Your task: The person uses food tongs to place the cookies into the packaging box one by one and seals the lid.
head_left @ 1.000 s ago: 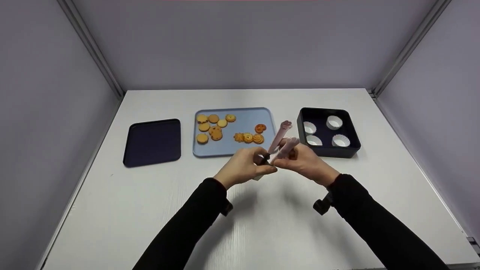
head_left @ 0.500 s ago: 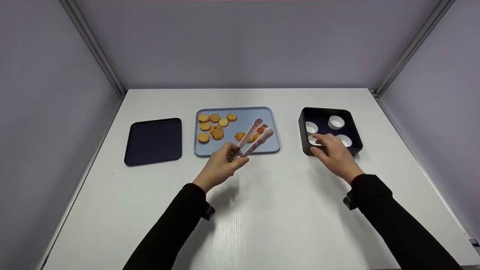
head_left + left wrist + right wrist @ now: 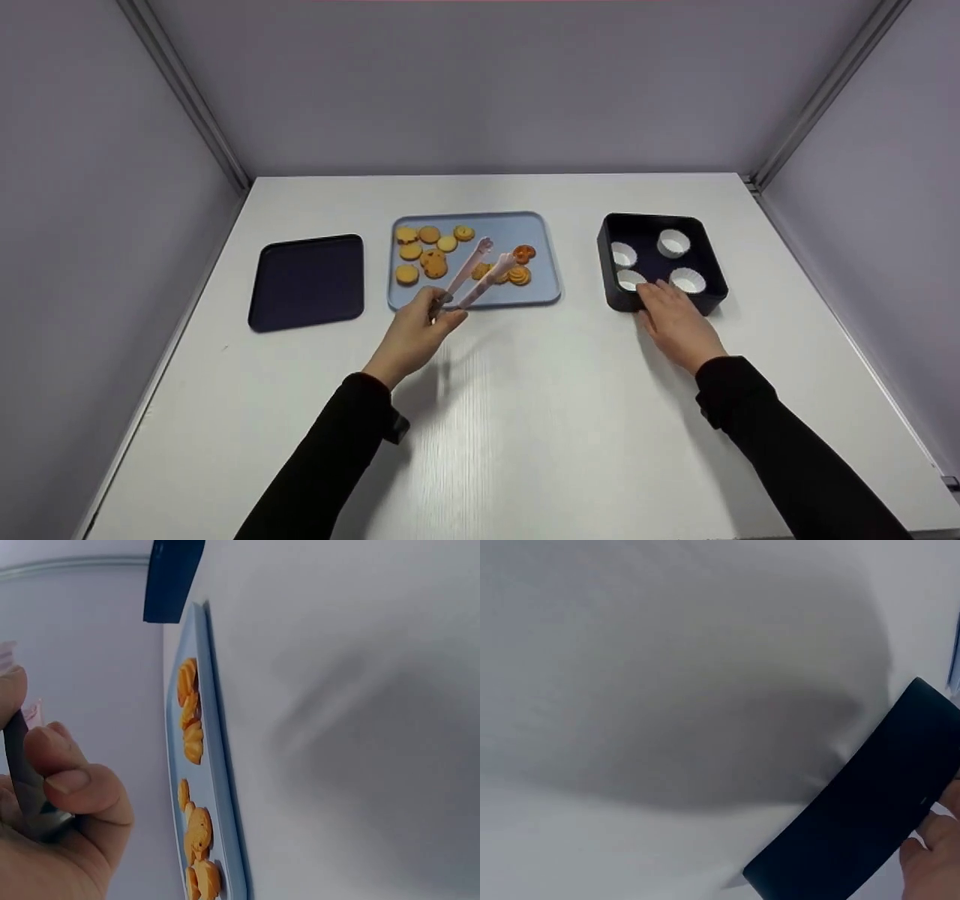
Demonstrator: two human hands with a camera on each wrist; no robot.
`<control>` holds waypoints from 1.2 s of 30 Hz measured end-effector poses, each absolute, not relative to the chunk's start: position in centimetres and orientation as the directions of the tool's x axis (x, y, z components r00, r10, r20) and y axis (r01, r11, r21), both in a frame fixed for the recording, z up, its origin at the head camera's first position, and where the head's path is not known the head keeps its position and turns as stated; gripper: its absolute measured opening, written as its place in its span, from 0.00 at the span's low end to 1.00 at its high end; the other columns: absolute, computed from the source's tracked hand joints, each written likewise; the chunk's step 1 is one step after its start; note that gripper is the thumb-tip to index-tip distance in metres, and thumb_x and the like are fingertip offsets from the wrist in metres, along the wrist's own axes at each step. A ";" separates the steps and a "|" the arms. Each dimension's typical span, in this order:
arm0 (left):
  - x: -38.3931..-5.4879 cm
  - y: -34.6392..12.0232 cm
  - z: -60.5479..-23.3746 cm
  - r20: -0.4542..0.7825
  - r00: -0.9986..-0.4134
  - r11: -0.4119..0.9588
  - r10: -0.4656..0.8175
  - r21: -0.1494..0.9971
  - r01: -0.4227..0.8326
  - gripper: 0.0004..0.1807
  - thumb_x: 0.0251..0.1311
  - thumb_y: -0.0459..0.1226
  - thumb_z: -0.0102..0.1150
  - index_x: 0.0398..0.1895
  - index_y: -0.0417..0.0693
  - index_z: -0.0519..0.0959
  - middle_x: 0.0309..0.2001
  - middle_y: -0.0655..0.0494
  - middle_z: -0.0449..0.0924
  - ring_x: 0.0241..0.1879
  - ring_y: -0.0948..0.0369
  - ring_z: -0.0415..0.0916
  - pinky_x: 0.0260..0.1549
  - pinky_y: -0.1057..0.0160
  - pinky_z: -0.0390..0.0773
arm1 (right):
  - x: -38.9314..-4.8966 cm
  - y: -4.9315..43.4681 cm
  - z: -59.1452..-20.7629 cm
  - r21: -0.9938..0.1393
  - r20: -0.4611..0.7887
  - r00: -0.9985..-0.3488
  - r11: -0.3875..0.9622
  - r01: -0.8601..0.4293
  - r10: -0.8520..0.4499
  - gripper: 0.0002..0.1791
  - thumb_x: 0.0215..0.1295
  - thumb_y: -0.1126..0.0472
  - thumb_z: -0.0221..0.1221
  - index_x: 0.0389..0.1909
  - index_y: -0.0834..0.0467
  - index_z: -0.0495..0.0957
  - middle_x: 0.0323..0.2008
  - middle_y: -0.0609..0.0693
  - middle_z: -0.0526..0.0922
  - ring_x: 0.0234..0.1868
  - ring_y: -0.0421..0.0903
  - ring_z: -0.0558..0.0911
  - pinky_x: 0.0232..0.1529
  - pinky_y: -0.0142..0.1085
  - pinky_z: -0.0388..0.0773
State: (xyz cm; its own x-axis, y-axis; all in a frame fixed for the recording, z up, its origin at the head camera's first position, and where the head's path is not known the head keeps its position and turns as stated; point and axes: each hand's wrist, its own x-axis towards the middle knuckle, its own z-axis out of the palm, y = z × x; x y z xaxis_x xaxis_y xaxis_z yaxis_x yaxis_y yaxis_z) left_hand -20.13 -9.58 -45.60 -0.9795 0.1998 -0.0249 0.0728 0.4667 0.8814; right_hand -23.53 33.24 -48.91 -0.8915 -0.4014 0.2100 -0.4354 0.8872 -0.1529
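- Left of the two hands: the left hand (image 3: 415, 330) has its fingers and thumb bent round the dark hinge end of a pair of translucent pink plastic tongs (image 3: 486, 283) with paw-shaped tips.
- Tongs: the two arms stand apart, gripping nothing, and slant away to the right above the near part of a pale blue rectangular tray (image 3: 491, 223).
- Right of the two hands: the right hand (image 3: 679, 334) reaches over the near wall of a deep, dark navy square box (image 3: 622, 300), its fingers close together at the rim; whether they clamp the wall cannot be told.
- Box contents: four white fluted paper cups (image 3: 673, 244), set two by two; the near left one lies just beside the right fingertips.
- Pale blue tray: golden-brown biscuits (image 3: 433, 266) cluster on its left half; more lie on the right, partly behind the tongs, with a reddish pretzel-shaped biscuit (image 3: 524, 253) beyond them.
- Far left: a shallow dark navy tray (image 3: 307, 283), well apart from the left hand.
- Support: a white counter (image 3: 570, 450); both forearms wear black sleeves (image 3: 315, 457).
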 end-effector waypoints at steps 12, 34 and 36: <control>-20.2 -9.8 -45.7 -0.007 -0.980 0.487 0.197 0.868 0.091 0.26 0.71 0.52 0.59 0.65 0.49 0.72 0.36 0.55 0.73 0.31 0.58 0.67 0.31 0.59 0.65 | -21.6 30.6 -49.3 -0.081 0.367 -0.672 0.698 -0.712 -0.643 0.04 0.67 0.66 0.64 0.37 0.58 0.78 0.31 0.47 0.82 0.32 0.49 0.79 0.42 0.45 0.73; -20.4 -8.7 -45.4 0.054 -0.978 0.442 0.201 0.886 0.139 0.25 0.70 0.47 0.62 0.63 0.46 0.73 0.36 0.55 0.74 0.28 0.59 0.65 0.28 0.61 0.64 | -13.5 18.7 -48.9 -0.078 0.198 -0.299 0.289 -0.954 -0.934 0.08 0.74 0.56 0.60 0.36 0.52 0.71 0.23 0.41 0.75 0.23 0.40 0.78 0.21 0.33 0.73; -20.4 -8.3 -45.4 0.070 -0.975 0.433 0.212 0.888 0.158 0.23 0.70 0.47 0.62 0.62 0.46 0.73 0.35 0.56 0.73 0.28 0.59 0.65 0.28 0.61 0.64 | -13.4 17.9 -48.8 -0.055 0.202 -0.271 0.265 -0.963 -0.941 0.08 0.73 0.55 0.60 0.37 0.52 0.72 0.25 0.41 0.76 0.25 0.39 0.79 0.22 0.33 0.74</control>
